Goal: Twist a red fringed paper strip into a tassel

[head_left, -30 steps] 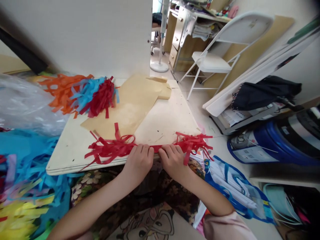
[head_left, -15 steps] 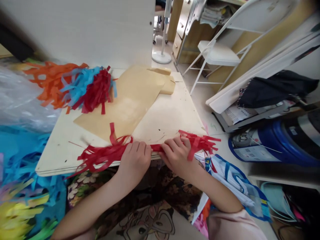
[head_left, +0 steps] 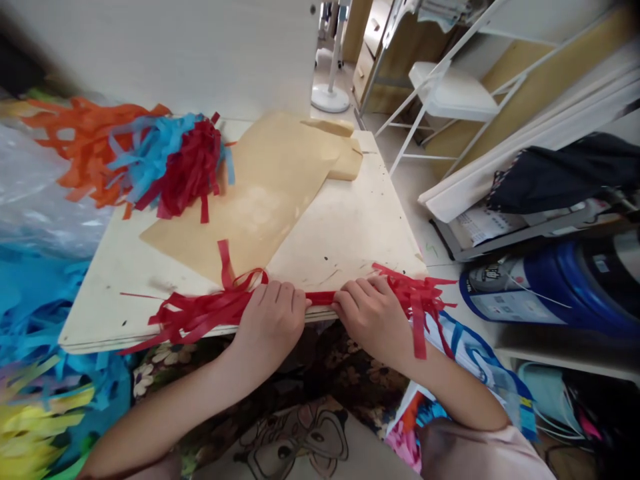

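Note:
A bundle of red paper strips (head_left: 200,311) lies along the near edge of a pale wooden board (head_left: 345,233). My left hand (head_left: 273,319) and my right hand (head_left: 373,313) both grip its tightly rolled middle, a short gap of red roll showing between them. Loose fringes fan out left of my left hand and right of my right hand, where some strips hang over the board's corner.
A brown paper sheet (head_left: 260,193) lies on the board. Orange, blue and red tassels (head_left: 150,160) are piled at the far left. Blue and yellow fringes (head_left: 35,373) lie at the lower left. A white folding chair (head_left: 450,93) and a blue drum (head_left: 545,280) stand to the right.
My hands have moved slightly apart along the red roll, my right hand sliding right over the fringe. The view has tilted, shifting everything a little.

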Tool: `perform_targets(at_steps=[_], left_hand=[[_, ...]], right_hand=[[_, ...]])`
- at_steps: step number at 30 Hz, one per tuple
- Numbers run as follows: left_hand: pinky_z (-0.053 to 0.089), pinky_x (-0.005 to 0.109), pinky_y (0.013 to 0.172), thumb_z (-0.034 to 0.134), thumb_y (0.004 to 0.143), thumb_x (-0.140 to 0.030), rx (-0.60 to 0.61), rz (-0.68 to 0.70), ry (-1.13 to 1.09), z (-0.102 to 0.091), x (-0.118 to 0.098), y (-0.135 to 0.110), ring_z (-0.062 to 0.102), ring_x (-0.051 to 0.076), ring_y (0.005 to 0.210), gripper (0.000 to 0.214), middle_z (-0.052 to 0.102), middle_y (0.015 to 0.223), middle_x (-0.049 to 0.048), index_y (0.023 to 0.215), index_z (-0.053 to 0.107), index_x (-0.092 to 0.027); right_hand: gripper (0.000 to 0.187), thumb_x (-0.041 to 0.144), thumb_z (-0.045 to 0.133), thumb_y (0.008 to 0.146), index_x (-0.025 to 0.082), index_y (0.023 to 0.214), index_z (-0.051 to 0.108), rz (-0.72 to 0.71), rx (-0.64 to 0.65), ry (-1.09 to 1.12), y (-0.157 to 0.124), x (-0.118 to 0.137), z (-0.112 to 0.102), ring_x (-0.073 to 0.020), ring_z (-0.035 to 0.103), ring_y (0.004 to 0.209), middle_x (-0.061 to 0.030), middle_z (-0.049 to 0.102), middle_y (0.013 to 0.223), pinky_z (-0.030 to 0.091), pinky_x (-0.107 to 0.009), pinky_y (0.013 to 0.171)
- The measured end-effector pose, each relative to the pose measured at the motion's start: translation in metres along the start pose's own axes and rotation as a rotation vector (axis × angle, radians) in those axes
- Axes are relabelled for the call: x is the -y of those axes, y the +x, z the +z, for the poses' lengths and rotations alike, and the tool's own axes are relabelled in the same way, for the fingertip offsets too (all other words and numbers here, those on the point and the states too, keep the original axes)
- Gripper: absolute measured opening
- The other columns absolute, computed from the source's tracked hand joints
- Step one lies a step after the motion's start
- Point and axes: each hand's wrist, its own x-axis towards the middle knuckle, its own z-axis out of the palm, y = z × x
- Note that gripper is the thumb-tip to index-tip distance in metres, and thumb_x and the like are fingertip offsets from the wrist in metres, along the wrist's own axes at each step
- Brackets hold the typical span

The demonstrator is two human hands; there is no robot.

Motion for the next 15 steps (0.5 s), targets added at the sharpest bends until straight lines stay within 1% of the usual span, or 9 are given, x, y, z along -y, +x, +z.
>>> perform_targets(at_steps=[4, 7, 10, 12, 15], left_hand=[[0.028, 0.029, 0.051, 0.038, 0.078, -0.016, -0.027, 0.004, 0.016, 0.001, -0.001, 0.0, 0.042, 0.017, 0.053, 0.022, 0.047, 0.055, 0.0047, 0.06, 0.049, -0.013], [0.028, 0.029, 0.051, 0.039, 0.077, -0.014, -0.031, 0.004, 0.021, 0.0, -0.001, -0.001, 0.042, 0.018, 0.053, 0.02, 0.048, 0.054, 0.0051, 0.06, 0.05, -0.013], [0.029, 0.029, 0.051, 0.039, 0.077, -0.015, -0.009, -0.011, 0.027, -0.002, -0.001, -0.001, 0.043, 0.018, 0.053, 0.021, 0.049, 0.055, 0.0061, 0.061, 0.051, -0.012], [0.03, 0.03, 0.052, 0.037, 0.078, -0.018, 0.004, -0.041, 0.024, -0.004, -0.002, 0.0, 0.043, 0.018, 0.054, 0.024, 0.049, 0.055, 0.0068, 0.06, 0.051, -0.012], [0.031, 0.031, 0.052, 0.035, 0.079, -0.02, 0.03, -0.111, 0.009, -0.008, -0.003, 0.001, 0.044, 0.02, 0.055, 0.028, 0.049, 0.055, 0.0083, 0.059, 0.052, -0.011]], right_hand=[[0.016, 0.021, 0.041, 0.077, 0.016, 0.066, 0.051, -0.033, 0.031, 0.126, 0.01, 0.004, 0.0, -0.0152, 0.043, 0.065, -0.0026, 0.053, 0.067, 0.024, -0.03, 0.062], [0.016, 0.02, 0.039, 0.078, 0.016, 0.069, 0.052, -0.067, 0.061, 0.191, 0.019, 0.008, 0.001, -0.0153, 0.044, 0.067, -0.003, 0.054, 0.069, 0.025, -0.029, 0.062], [0.017, 0.022, 0.041, 0.078, 0.015, 0.066, 0.052, -0.027, 0.09, 0.169, 0.019, 0.006, 0.0, -0.0156, 0.045, 0.065, -0.0034, 0.054, 0.067, 0.025, -0.029, 0.062], [0.021, 0.024, 0.041, 0.078, 0.015, 0.064, 0.052, 0.026, 0.099, 0.152, 0.014, -0.001, -0.001, -0.0152, 0.045, 0.063, -0.0035, 0.054, 0.064, 0.024, -0.029, 0.062], [0.023, 0.025, 0.04, 0.078, 0.015, 0.062, 0.053, 0.06, 0.107, 0.146, 0.005, -0.013, -0.002, -0.0142, 0.045, 0.061, -0.0031, 0.054, 0.062, 0.024, -0.028, 0.062]])
